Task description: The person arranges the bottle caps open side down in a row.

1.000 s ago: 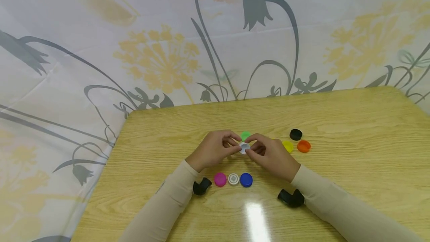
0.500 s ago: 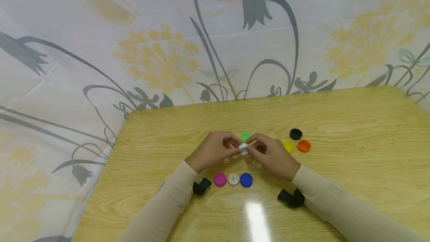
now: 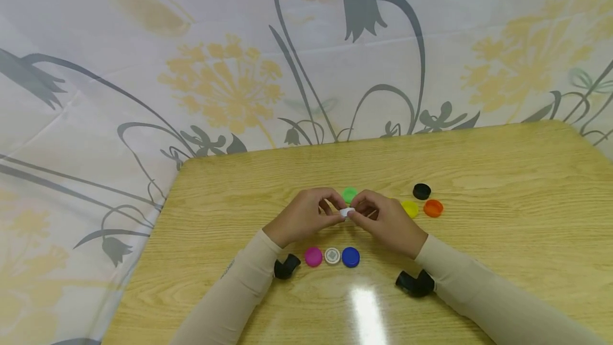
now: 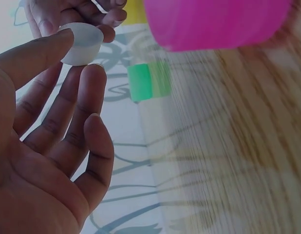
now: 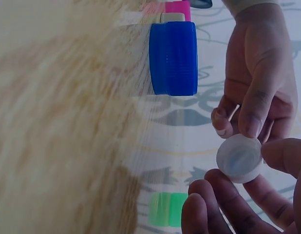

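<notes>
- We are seeing a white cap [image 3: 347,212] being held up off the counter [image 3: 239,201], between the two hands, its hollow side showing in both wrist views.
- We are watching the left hand [image 3: 306,215] gripping one side of it between thumb and fingers.
- We are watching the right hand [image 3: 390,222] pinching the opposite side, its thumb and fingertips pressing the rim.
- Just beyond the white cap we are seeing a green cap [image 3: 349,194] lying on the counter.
- Nearer the person, a pink cap [image 3: 313,256], a patterned cap [image 3: 332,256] and a blue cap [image 3: 350,257] are lying in a row, the patterned one sitting in the middle.
- Past the right hand, a yellow cap [image 3: 410,208] is lying left of an orange cap [image 3: 433,208], with a black cap [image 3: 422,191] resting behind them.
- We are noticing two bent black pieces [image 3: 415,284], one sitting by each sleeve [image 3: 251,265].
- Behind everything, a flowered cloth [image 3: 316,68] is hanging.
</notes>
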`<act>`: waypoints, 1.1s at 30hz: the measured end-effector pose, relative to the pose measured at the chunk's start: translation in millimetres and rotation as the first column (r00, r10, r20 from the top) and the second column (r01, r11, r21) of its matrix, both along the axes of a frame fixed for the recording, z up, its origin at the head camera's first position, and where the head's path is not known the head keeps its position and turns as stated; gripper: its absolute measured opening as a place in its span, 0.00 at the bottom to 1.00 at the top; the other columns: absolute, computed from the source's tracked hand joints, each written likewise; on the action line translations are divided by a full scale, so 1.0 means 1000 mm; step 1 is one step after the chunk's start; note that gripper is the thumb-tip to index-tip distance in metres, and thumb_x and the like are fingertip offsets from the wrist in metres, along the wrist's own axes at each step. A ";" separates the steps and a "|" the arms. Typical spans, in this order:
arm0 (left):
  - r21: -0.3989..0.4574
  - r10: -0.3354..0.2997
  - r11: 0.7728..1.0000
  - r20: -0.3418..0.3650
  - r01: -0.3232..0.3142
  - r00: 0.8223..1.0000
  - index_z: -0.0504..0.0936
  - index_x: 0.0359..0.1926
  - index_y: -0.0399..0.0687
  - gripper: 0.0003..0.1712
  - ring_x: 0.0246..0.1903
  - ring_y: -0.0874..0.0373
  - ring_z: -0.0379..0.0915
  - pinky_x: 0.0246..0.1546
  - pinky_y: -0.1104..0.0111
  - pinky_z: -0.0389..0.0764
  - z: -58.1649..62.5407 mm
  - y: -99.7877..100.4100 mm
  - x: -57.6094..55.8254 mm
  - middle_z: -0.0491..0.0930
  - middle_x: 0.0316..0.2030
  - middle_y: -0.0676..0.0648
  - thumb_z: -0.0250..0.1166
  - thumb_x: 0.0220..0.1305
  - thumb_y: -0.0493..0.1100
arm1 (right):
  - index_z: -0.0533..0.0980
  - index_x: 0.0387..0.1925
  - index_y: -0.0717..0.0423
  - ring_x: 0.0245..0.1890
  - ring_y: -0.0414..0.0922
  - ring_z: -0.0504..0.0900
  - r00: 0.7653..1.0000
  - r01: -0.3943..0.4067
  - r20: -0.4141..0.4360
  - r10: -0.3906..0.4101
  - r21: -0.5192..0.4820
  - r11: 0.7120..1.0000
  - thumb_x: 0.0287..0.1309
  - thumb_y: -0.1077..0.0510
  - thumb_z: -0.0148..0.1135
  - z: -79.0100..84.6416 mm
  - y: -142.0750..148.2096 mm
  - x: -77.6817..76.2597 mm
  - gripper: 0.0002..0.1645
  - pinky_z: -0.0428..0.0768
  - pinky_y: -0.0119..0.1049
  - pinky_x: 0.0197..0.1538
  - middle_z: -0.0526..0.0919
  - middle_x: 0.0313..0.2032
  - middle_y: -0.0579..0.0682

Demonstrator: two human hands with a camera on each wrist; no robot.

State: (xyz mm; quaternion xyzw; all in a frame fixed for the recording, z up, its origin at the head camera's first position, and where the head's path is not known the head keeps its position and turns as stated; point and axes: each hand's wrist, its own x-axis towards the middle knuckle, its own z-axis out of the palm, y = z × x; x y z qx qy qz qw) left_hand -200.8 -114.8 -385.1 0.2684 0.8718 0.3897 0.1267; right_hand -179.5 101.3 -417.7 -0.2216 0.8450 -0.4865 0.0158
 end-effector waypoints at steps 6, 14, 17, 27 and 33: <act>0.008 -0.010 1.000 0.016 0.010 1.000 0.82 0.43 0.54 0.07 0.38 0.64 0.79 0.38 0.72 0.82 -0.001 -0.001 0.000 0.83 0.43 0.56 0.70 0.65 0.44 | 0.77 0.41 0.52 0.35 0.38 0.82 1.000 0.005 -0.012 -0.005 -0.008 1.000 0.66 0.56 0.65 0.001 -0.001 0.001 0.06 0.82 0.32 0.41 0.85 0.34 0.44; 0.011 -0.016 1.000 0.025 0.016 1.000 0.82 0.45 0.54 0.09 0.38 0.66 0.81 0.38 0.72 0.83 -0.001 -0.001 0.000 0.83 0.44 0.56 0.70 0.64 0.44 | 0.77 0.41 0.52 0.35 0.38 0.82 0.999 0.012 -0.039 -0.012 0.002 1.000 0.64 0.58 0.66 0.002 -0.001 0.001 0.06 0.83 0.32 0.42 0.85 0.35 0.44; 0.000 -0.010 1.000 0.015 0.010 1.000 0.83 0.45 0.56 0.08 0.38 0.66 0.81 0.38 0.73 0.82 0.001 -0.002 0.000 0.83 0.44 0.57 0.70 0.65 0.46 | 0.77 0.41 0.52 0.36 0.38 0.83 0.999 0.014 -0.049 -0.014 0.002 1.000 0.64 0.58 0.67 0.002 -0.001 0.001 0.07 0.83 0.32 0.43 0.85 0.36 0.44; 0.000 0.012 1.000 -0.025 -0.012 1.000 0.83 0.46 0.53 0.09 0.39 0.64 0.81 0.39 0.73 0.82 0.002 0.000 0.000 0.85 0.44 0.56 0.70 0.65 0.45 | 0.77 0.42 0.53 0.40 0.42 0.84 0.998 0.010 -0.067 -0.012 -0.019 1.000 0.60 0.61 0.70 0.002 0.000 0.002 0.10 0.84 0.35 0.45 0.84 0.39 0.46; 0.004 0.017 1.000 -0.022 -0.017 1.000 0.83 0.52 0.51 0.16 0.40 0.64 0.81 0.40 0.73 0.82 0.001 0.000 0.001 0.85 0.48 0.54 0.70 0.65 0.45 | 0.77 0.42 0.54 0.39 0.42 0.85 0.996 0.012 -0.089 -0.014 -0.026 1.000 0.59 0.63 0.70 0.003 -0.001 0.004 0.11 0.85 0.36 0.45 0.85 0.40 0.47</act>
